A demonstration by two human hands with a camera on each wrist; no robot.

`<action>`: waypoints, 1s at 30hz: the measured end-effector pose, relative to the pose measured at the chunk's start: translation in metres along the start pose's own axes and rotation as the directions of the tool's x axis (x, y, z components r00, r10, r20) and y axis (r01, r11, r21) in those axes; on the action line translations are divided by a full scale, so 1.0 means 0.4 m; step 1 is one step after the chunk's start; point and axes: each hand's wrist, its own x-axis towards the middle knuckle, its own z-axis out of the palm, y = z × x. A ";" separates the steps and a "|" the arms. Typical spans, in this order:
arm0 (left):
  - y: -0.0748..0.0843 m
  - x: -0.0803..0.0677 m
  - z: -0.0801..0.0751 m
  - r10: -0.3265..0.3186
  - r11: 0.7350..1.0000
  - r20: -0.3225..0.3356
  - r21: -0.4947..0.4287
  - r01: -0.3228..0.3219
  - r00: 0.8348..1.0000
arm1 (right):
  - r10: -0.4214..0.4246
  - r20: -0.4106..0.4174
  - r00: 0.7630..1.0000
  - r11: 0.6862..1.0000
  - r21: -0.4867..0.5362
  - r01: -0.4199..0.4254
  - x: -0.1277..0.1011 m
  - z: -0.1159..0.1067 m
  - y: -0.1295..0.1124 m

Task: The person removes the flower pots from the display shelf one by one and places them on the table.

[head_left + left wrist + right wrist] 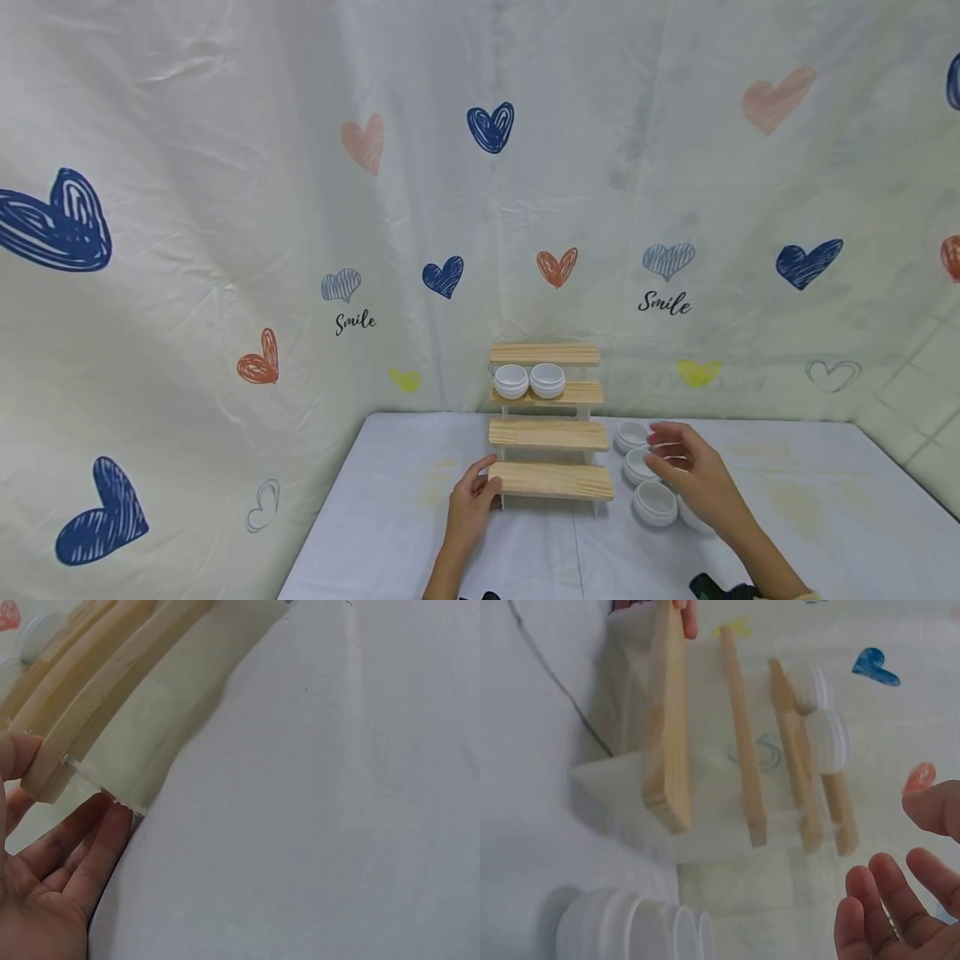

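A tiered wooden display stand (pixel 551 481) with clear side supports stands on the white-covered table. My left hand (pixel 471 507) grips the left end of its lowest step; in the left wrist view the thumb touches the board's end and the fingertips (pixel 116 817) meet the clear support. Two small white bowls (pixel 511 381) (pixel 547 380) sit side by side on the third step up. To the stand's right, several more white bowls (pixel 655 503) are grouped, one partly hidden beneath my right hand (pixel 693 471). That hand hovers over them, fingers loosely bent and apart, holding nothing.
The white cloth (pixel 787 508) covers the table, with a crease running toward the front. Behind the stand hangs a pale curtain (pixel 450 208) printed with hearts. The stand's top step (pixel 545 354) is close to that curtain.
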 end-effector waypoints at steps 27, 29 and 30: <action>0.012 -0.004 0.004 -0.011 1.000 -0.013 -0.019 0.010 1.000 | 0.106 0.125 0.986 0.974 0.186 -0.129 0.314 0.227 -0.118; 0.007 -0.003 0.003 -0.007 1.000 -0.007 -0.018 0.007 1.000 | 0.115 0.132 0.985 0.971 0.194 -0.140 0.321 0.234 -0.112; 0.004 -0.003 0.002 -0.011 1.000 -0.005 -0.017 0.011 1.000 | 0.114 0.133 0.985 0.971 0.193 -0.139 0.323 0.237 -0.110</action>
